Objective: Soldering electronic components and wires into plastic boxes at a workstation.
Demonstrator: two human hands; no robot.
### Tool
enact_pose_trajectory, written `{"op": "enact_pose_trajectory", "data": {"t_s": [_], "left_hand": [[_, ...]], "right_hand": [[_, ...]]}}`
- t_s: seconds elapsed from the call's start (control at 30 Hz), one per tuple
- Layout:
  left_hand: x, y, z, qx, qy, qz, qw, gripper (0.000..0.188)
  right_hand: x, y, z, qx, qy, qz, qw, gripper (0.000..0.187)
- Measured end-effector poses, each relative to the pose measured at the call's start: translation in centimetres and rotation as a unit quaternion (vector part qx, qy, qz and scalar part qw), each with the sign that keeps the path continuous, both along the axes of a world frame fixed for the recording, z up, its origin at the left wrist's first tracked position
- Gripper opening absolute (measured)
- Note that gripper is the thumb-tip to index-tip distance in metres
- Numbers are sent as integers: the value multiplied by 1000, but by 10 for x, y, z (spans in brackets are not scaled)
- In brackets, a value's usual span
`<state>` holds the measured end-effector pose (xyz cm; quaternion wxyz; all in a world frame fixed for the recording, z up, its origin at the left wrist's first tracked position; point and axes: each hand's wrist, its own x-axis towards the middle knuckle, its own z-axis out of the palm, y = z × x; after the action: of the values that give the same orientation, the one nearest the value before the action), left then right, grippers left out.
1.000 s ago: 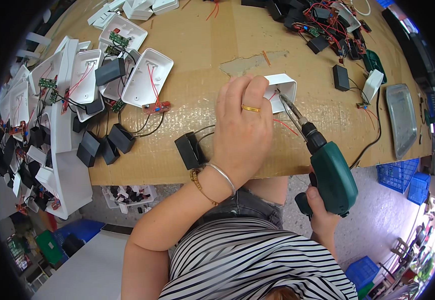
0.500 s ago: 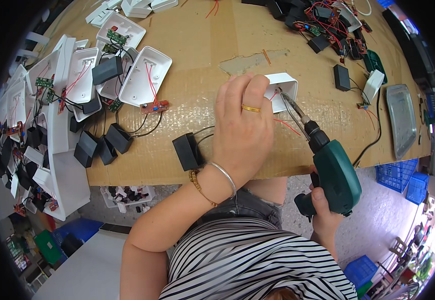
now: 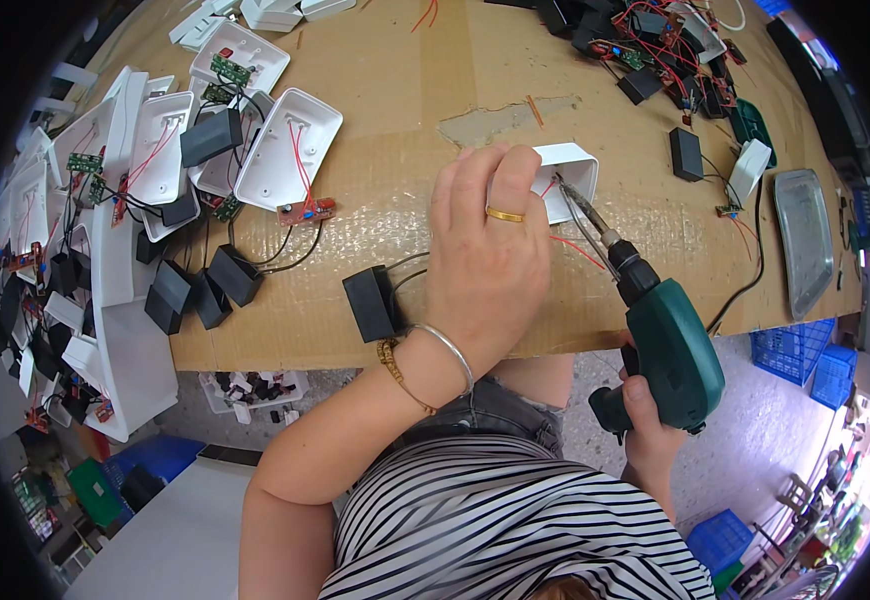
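My left hand [image 3: 490, 245] is closed on a small white plastic casing [image 3: 567, 153], its open side turned toward my right; the fingertips are hidden behind the knuckles. My right hand [image 3: 647, 430] grips the handle of a green pistol-shaped soldering gun [image 3: 673, 345]. The soldering gun's tip, with a thin feed tube beside it, reaches into the casing near a red wire end. More red wire [image 3: 580, 250] trails out below the casing. Left of my wrist lies a black box [image 3: 371, 303], whose two dark leads run under my left hand.
White casings [image 3: 290, 150] with circuit boards and black boxes [image 3: 235, 275] crowd the left side. A tangle of red wires and black parts [image 3: 645, 50] lies at the far right. A clear tray [image 3: 803, 240] sits near the cardboard-covered table's [image 3: 375, 100] right edge. Blue crates [image 3: 793, 350] stand below.
Almost nothing differs. The view has shifted very slightly; both hands, the casing and the soldering gun keep their places.
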<state>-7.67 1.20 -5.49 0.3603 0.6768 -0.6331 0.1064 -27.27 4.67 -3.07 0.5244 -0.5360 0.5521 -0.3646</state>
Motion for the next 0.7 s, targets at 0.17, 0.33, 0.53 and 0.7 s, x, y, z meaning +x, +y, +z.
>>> {"op": "enact_pose_trajectory", "data": {"t_s": [0.17, 0.33, 0.53, 0.7], "left_hand": [[-1, -2, -4, 3, 14, 9, 1000, 24], [0, -2, -3, 0, 12, 9, 1000, 28], [0, -2, -5, 4, 7, 8, 1000, 29], [-1, -3, -11, -13, 38, 15, 999, 17]], "right_hand": [[1, 0, -2, -15, -8, -1, 1000, 61], [0, 0, -1, -9, 0, -5, 1000, 61], [3, -1, 2, 5, 9, -10, 1000, 58], [4, -1, -2, -31, -11, -5, 999, 49]]}}
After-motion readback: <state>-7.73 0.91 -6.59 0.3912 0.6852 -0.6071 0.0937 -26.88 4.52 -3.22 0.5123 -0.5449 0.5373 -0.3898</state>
